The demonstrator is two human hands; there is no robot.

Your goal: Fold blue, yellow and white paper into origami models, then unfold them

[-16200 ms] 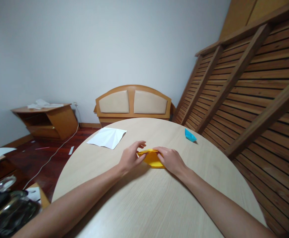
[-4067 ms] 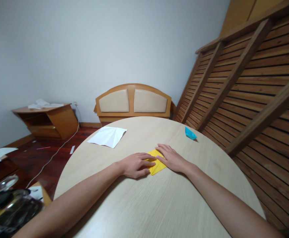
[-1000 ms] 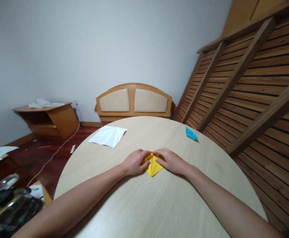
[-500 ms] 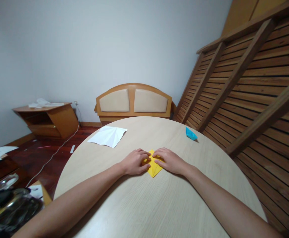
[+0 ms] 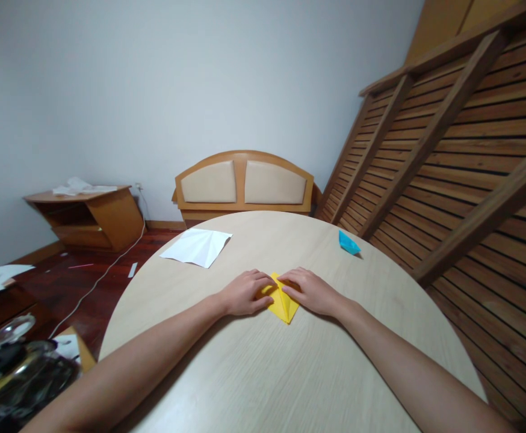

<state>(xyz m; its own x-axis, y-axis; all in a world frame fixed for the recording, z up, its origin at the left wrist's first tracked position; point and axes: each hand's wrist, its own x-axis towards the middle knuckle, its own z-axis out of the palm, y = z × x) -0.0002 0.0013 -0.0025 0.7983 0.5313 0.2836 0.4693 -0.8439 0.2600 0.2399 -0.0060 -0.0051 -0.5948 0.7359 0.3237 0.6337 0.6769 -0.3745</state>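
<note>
A folded piece of yellow paper (image 5: 284, 305) lies on the round table, with crease lines meeting toward its near corner. From the left, my left hand (image 5: 248, 292) grips its edge between curled fingers and thumb. My right hand (image 5: 307, 290) holds the upper right side, its fingertips close to those of the other hand. Both hands cover parts of the paper's upper half, so its full outline is hidden.
A creased white sheet (image 5: 198, 247) lies at the table's far left, and a small blue folded paper (image 5: 348, 243) at the far right. Wooden slats (image 5: 479, 180) lean along the right. A headboard (image 5: 244, 180) stands behind the table (image 5: 245, 385).
The yellow paper has turned slightly, its near corner swinging a little to the right. Both hands stay on it in nearly the same place.
</note>
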